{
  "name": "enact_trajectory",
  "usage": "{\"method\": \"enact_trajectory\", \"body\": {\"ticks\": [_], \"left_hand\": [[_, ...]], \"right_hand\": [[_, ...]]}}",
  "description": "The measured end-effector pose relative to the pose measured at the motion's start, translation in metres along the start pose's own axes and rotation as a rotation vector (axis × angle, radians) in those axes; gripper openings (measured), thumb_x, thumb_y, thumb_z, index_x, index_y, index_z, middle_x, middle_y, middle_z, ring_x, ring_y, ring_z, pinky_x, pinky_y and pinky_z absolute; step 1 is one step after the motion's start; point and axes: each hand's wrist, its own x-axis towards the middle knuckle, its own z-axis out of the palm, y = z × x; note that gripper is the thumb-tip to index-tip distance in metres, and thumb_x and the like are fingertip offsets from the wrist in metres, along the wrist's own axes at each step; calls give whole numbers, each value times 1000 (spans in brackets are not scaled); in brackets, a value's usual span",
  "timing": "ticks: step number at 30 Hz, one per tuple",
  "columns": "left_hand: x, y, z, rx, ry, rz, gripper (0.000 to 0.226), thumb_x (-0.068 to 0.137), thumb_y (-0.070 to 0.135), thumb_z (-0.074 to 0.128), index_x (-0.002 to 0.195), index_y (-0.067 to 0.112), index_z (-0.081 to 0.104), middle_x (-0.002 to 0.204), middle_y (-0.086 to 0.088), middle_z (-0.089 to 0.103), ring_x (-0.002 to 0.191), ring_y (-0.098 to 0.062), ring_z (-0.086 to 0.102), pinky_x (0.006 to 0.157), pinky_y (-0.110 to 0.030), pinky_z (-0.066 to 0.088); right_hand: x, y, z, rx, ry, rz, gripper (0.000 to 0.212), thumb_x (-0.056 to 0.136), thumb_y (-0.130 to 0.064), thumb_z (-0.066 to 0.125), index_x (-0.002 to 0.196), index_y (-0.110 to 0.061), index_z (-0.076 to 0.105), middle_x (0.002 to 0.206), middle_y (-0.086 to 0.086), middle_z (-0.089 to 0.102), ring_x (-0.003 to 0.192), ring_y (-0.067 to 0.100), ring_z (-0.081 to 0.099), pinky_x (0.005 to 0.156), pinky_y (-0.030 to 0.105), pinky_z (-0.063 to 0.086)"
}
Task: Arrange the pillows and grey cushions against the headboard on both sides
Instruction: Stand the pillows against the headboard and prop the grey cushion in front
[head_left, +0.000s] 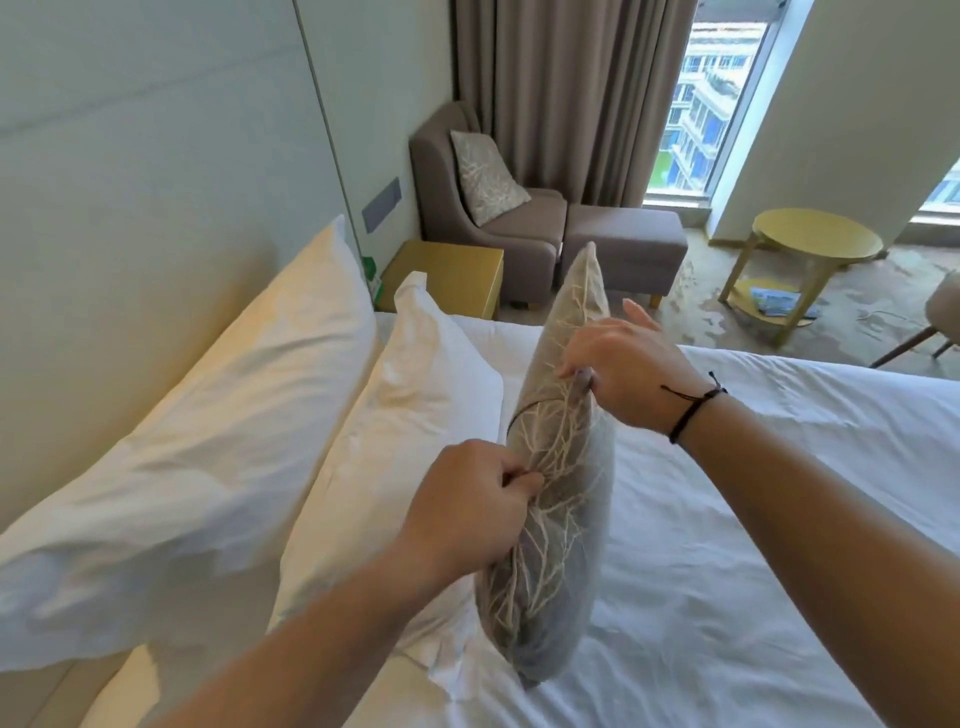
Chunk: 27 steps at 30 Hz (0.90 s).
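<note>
Both hands grip a grey cushion (556, 467) standing on edge on the bed (779, 545), just beside two white pillows (218, 431): left hand (467, 509) clenched on its edge, right hand (623, 374) pinching the top

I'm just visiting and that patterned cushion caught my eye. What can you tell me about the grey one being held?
The grey cushion looks like woven fabric with a pale branching pattern. It stands on edge on the white bed sheet, beside the smaller white pillow. The left hand pinches its upper edge, and the right hand grips that edge farther along. Its lower corner presses into the sheet.
</note>
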Motion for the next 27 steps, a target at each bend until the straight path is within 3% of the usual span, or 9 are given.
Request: {"method": "enact_trajectory", "body": {"ticks": [2, 4, 6, 8, 10, 13, 16, 20, 27], "left_hand": [[19, -14, -6, 15, -6, -53, 38, 90, 37, 60, 58, 18, 59, 47, 6, 55, 48, -8, 52, 48, -24, 34], [29, -43, -4, -9, -58, -133, 33, 93, 37, 58, 62, 31, 66, 57, 14, 63, 61, -4, 60, 57, -25, 40], [26, -85, 2, 2, -142, -247, 19, 93, 44, 57, 97, 36, 73, 96, 13, 74, 96, -13, 67, 77, -27, 48], [11, -137, 7, 46, -202, -401, 46, 89, 55, 55, 129, 35, 61, 131, 5, 64, 122, -20, 58, 94, -29, 45], [-11, -185, 4, 72, -164, -569, 72, 85, 60, 59, 146, 24, 43, 147, -3, 50, 132, -25, 49, 99, -31, 40], [-40, -245, -8, 154, -92, -749, 82, 83, 56, 66, 145, 11, 37, 147, -11, 46, 131, -31, 47, 103, -37, 43], [-57, -281, -11, 73, -102, -827, 79, 82, 51, 70, 142, 9, 39, 142, -12, 52, 127, -33, 52, 99, -39, 47], [-63, -301, -3, -7, -175, -825, 69, 84, 53, 65, 137, 12, 48, 136, -12, 59, 121, -32, 57, 94, -37, 49], [-56, -315, -25, 115, -324, -675, 51, 88, 47, 56, 127, 14, 52, 130, -9, 61, 117, -32, 59, 91, -39, 51]], "right_hand": [[20, -19, 16, 144, -7, 111, 33, 86, -8, 57, 103, -32, 72, 116, -12, 66, 120, 14, 52, 115, 51, 22], [32, -51, 52, 193, -239, 125, 30, 96, -15, 46, 115, -21, 68, 124, 0, 64, 121, 23, 54, 106, 48, 39], [30, -88, 101, 316, -517, 140, 36, 102, -30, 39, 128, -16, 60, 133, 12, 56, 128, 32, 47, 105, 46, 40], [17, -119, 148, 495, -589, 251, 49, 97, -52, 43, 142, -32, 45, 158, -1, 27, 145, 36, 17, 116, 53, 24], [7, -146, 180, 594, -539, 335, 65, 88, -64, 51, 147, -44, 30, 162, -21, -1, 148, 38, -8, 116, 59, 15], [11, -166, 200, 623, -536, 368, 73, 82, -65, 57, 147, -48, 27, 158, -29, -10, 146, 36, -19, 114, 63, 15], [22, -168, 198, 615, -538, 408, 69, 85, -62, 59, 146, -48, 30, 159, -28, -8, 147, 38, -16, 115, 60, 13], [28, -169, 194, 548, -538, 460, 65, 86, -61, 58, 144, -49, 33, 159, -26, -5, 147, 39, -11, 117, 58, 13], [31, -196, 193, 394, -398, 587, 64, 84, -65, 56, 143, -46, 38, 162, -18, 3, 149, 28, -8, 120, 52, 9]]}}
